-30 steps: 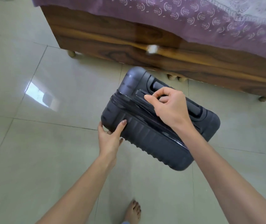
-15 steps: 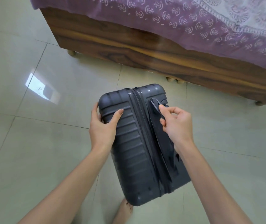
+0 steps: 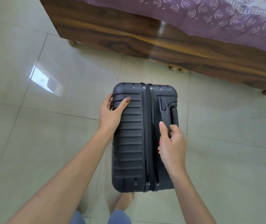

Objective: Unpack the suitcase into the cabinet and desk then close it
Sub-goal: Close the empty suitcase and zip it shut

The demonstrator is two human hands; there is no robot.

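A dark navy hard-shell suitcase (image 3: 129, 143) with ribbed sides stands on the tiled floor in front of me, zipped closed, its long axis pointing away from me. My left hand (image 3: 111, 113) clasps its upper left corner, thumb on the ribbed face and fingers round the edge. My right hand (image 3: 172, 144) grips the suitcase handle (image 3: 163, 110) on the right half, thumb lying along it. No cabinet or desk is in view.
A wooden bed frame (image 3: 145, 39) with a purple patterned cover (image 3: 210, 15) runs across the top, close behind the suitcase. Pale floor tiles (image 3: 40, 126) spread to the left and right. My bare feet (image 3: 125, 202) stand just below the suitcase.
The suitcase has turned from lying slantwise to pointing straight away from me and come closer. My right hand slid down its handle; my left hand stayed on the corner.
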